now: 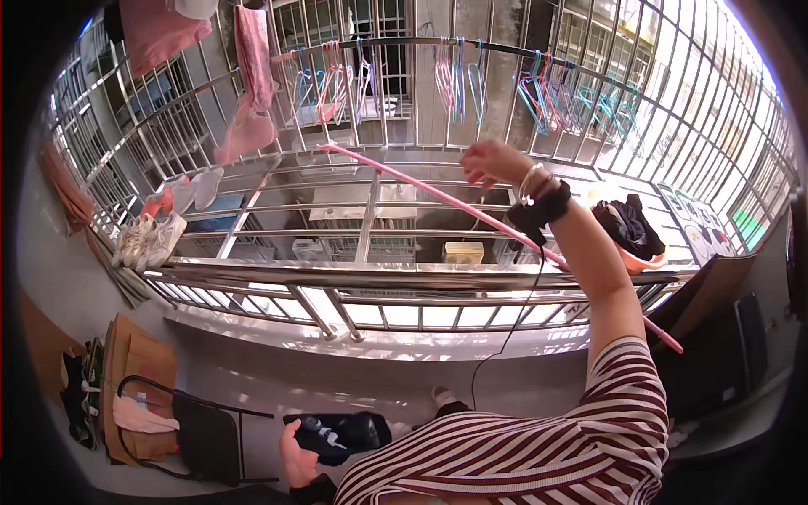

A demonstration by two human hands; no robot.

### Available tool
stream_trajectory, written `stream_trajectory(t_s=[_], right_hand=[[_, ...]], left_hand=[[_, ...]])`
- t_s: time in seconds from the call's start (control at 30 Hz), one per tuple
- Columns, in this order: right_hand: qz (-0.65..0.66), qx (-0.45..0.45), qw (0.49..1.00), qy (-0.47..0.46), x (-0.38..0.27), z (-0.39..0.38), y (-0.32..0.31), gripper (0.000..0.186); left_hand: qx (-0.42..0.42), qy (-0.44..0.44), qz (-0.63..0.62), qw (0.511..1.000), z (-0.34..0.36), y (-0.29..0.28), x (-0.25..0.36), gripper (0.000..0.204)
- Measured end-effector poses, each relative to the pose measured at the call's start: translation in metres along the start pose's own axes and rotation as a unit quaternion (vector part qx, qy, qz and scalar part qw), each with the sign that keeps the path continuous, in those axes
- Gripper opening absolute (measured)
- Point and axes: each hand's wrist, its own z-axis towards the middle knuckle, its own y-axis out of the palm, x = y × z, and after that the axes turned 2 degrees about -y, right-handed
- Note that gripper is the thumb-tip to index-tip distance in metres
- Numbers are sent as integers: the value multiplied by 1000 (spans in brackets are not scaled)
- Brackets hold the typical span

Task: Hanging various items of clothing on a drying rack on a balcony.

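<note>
My right hand [495, 165] is raised in front of the barred window, its fingers loosely bent and apart, with nothing seen in them. Bracelets and a black band circle that wrist, and a thin dark cable [507, 335] hangs from it. A long pink pole [429, 190] slants behind my right forearm, leaning across the railing; my hand looks apart from it. Low down, my left hand [298, 454] is closed at the edge of a black garment [341, 436] with a white print. Its fingers are partly hidden.
Blue, pink and white hangers [459, 80] hang along a rail [404, 42]. Pink clothing [164, 34] hangs upper left; pale shoes [150, 240] stand on the ledge. Dark clothes fill an orange basin [646, 259] at right. A black folding chair [209, 438] stands beside cardboard [139, 353].
</note>
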Motion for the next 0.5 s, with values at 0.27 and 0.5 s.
stream_trajectory(t_s=[0.27,0.5], right_hand=[[-105,215,971,-1,63,194,-89,20],[-172,304,937,29,98,296,-79,27]], left_hand=[[11,188,251,950,-27,12,0,16],[148,225,410,871,-22,41,-7,32]])
